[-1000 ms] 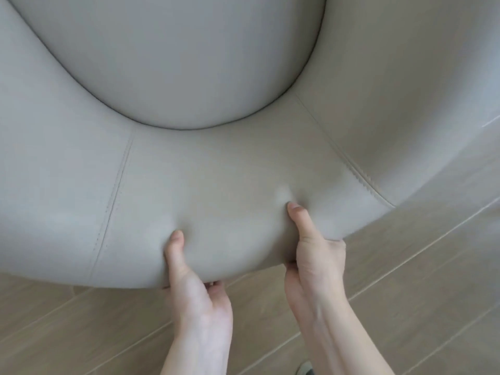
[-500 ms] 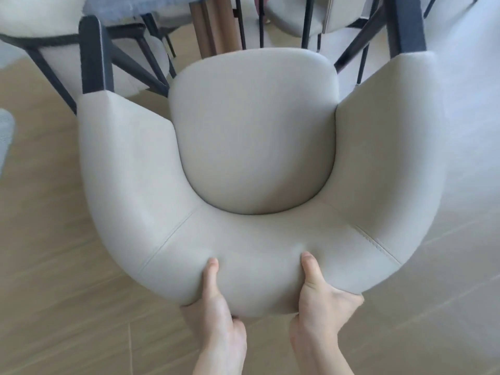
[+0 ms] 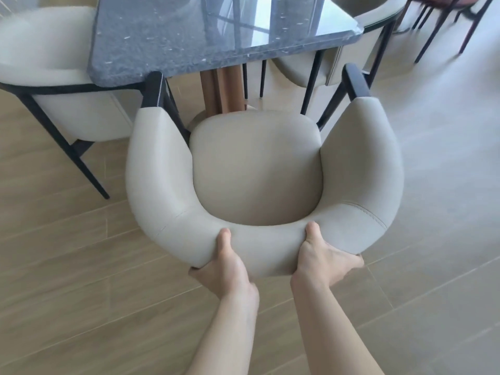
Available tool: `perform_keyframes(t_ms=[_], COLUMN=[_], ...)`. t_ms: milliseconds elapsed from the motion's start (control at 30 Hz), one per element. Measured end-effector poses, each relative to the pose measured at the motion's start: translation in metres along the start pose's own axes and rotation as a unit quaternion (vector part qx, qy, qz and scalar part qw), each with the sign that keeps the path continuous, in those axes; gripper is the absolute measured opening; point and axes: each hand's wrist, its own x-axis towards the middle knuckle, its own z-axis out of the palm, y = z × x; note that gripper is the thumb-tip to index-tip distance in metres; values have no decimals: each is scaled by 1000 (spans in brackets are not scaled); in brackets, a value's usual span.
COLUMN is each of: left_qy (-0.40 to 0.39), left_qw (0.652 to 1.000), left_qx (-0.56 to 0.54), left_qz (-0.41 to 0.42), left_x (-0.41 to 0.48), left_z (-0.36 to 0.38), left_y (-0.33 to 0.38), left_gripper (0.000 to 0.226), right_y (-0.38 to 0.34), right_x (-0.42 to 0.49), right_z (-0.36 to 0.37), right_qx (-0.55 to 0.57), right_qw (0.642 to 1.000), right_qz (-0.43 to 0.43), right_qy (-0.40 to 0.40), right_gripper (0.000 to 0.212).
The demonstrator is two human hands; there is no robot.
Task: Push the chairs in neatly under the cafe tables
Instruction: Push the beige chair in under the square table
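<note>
A cream padded tub chair (image 3: 257, 174) with black arm tips faces a dark speckled stone table (image 3: 189, 36) on a wooden column. Its arm tips reach the table's near edge; the seat is still out in front of the table. My left hand (image 3: 224, 263) grips the curved backrest from behind, thumb on top, fingers under the rim. My right hand (image 3: 324, 258) grips the same backrest a little to the right, thumb on top as well.
A matching cream chair (image 3: 54, 77) stands at the table's left side, another (image 3: 311, 69) at the far right side. Dark chair legs (image 3: 433, 31) of other seats show at top right. Wood-look floor planks (image 3: 81, 293) surround me.
The chair has slid away from me toward the table, from filling the view to showing whole with its arm tips at the table edge. Both hands kept their grip on the backrest.
</note>
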Motion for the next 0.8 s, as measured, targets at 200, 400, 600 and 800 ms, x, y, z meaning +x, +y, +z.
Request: perform_keyframes(t_ms=[200,400,600,800], left_qy=[35,60,64,75], left_qw=[999,998,998,997], left_qx=[3,-2,-1,2], left_qz=[1,-17,-15,-34], left_x=[-3,-14,-27,-46], left_z=[4,21,34,23], left_y=[-10,-4,4,2], left_gripper=[65,62,62,63], right_y=[0,-19,-39,-52], right_x=[12,15,19,26], right_z=[0,14,22,7], right_qx=[-28,-47,-85,-124], right_qw=[999,998,993,984], right_qz=[20,30,65,116], right_qy=[9,-10,-52,-59], right_gripper=[97,99,101,102])
